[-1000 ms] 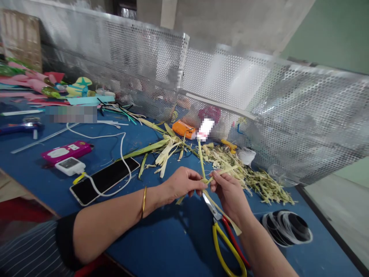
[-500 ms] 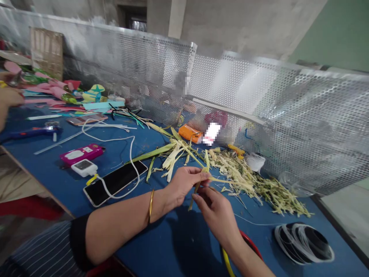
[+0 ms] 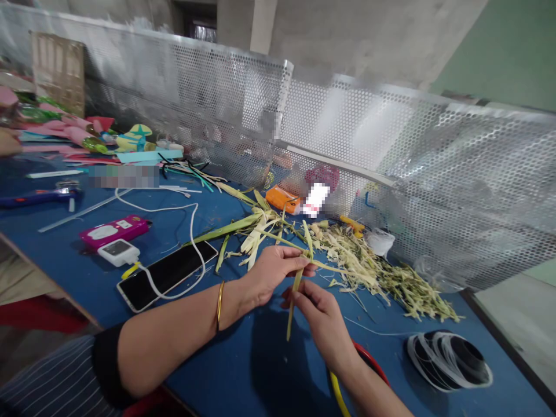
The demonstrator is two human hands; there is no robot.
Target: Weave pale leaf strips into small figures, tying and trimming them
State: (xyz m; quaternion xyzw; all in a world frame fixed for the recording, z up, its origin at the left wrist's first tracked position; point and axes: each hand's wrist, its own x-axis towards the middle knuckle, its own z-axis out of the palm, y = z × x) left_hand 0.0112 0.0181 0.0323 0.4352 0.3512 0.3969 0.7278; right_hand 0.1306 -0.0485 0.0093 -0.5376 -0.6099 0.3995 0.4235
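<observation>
My left hand (image 3: 271,272) pinches pale yellow-green husk strips where they cross, between thumb and fingers. One strip points up from that crossing, and another runs off to the right over the shredded pile. Just below, my right hand (image 3: 324,313) has its thumb and fingers closed on the hanging husk strip (image 3: 290,324), whose narrow free end points down. Behind my left hand lie more husk leaves (image 3: 256,237), pale and green, on the blue table. Right of my hands spreads a heap of shredded husk (image 3: 417,295).
A black spool wound with clear line (image 3: 449,362) stands at right. Phone (image 3: 169,275), white cable and magenta device (image 3: 113,231) lie left. An orange packet (image 3: 282,198) and yellow tool (image 3: 351,225) sit near the perforated metal screen (image 3: 369,121). Another person's hand (image 3: 8,142) shows far left.
The hanging strip now reaches further down past my right fingers and shows more fully. My right hand has shifted slightly; my left keeps its pinch. The whole view has slid a little left.
</observation>
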